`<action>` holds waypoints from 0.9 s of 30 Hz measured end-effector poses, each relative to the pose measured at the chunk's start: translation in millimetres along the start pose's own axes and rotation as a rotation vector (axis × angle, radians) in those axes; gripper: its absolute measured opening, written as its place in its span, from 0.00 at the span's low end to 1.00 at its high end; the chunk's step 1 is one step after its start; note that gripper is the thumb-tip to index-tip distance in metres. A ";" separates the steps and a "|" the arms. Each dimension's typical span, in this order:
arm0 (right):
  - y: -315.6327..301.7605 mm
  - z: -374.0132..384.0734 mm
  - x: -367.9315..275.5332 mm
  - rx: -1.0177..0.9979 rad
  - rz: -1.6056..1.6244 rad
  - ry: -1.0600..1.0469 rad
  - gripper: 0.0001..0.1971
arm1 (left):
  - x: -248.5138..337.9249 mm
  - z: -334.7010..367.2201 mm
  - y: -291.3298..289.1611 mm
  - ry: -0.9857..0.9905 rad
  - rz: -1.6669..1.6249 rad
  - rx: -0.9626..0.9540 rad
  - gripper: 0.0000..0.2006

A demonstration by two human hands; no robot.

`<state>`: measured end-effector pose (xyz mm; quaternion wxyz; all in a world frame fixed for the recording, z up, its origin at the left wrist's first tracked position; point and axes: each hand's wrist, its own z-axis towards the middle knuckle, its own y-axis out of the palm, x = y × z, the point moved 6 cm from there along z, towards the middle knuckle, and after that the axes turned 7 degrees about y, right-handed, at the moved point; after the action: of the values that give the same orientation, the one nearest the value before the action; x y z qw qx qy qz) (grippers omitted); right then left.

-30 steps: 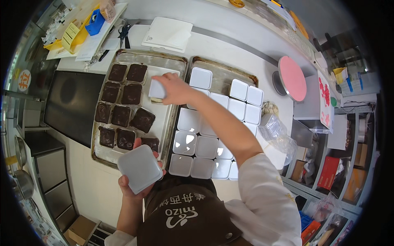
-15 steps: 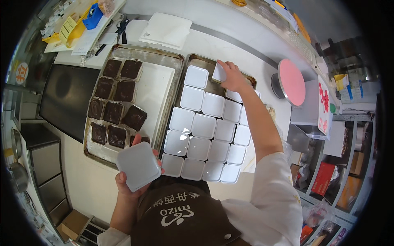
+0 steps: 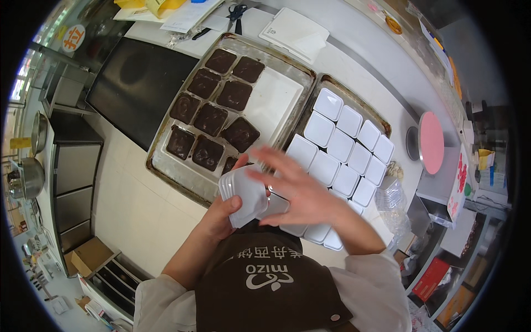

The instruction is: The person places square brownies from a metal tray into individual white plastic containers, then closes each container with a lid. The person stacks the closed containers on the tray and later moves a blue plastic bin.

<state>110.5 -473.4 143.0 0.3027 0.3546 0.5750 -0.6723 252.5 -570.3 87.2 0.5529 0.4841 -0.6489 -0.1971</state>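
My left hand (image 3: 228, 210) holds a stack of white square plastic lids (image 3: 239, 193), tilted, in front of my apron. Over the stack's right side is my right hand (image 3: 298, 188), blurred by motion, with its fingers spread and nothing seen held in it. Whether it touches the stack, I cannot tell. Beyond my right hand is a metal tray (image 3: 381, 123) filled with rows of white-topped square boxes (image 3: 341, 145). The larger metal tray (image 3: 301, 72) at the left bears several square boxes with dark chocolate-coloured tops (image 3: 211, 120); the nearest is partly hidden behind my left hand.
A black panel (image 3: 138, 88) lies left of the larger tray. Scissors (image 3: 237, 16) and a white flat case (image 3: 296, 32) lie behind it. To the right stand a pink round disc (image 3: 430, 143) and a clear bag of stacked plastic lids (image 3: 391, 198).
My right hand has come back from the far end of the right tray to the stack, and a white-topped box stands there. My left hand has tilted the stack. The view has turned.
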 end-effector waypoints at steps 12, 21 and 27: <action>62.1 34.9 -26.6 0.146 0.291 0.060 0.43 | 15.3 -38.1 -53.7 -0.037 -0.101 0.027 0.62; 82.9 83.8 92.2 0.504 -0.355 0.609 0.41 | 47.2 -49.5 -117.6 0.028 -0.224 0.075 0.54; 109.7 100.4 114.0 0.495 -0.461 0.618 0.40 | 61.6 -45.5 -123.0 0.042 -0.194 0.061 0.54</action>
<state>122.5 -589.5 -3.5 -0.1345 0.4628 0.5243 -0.7020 349.2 -665.5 36.4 0.5300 0.5652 -0.5928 -0.2197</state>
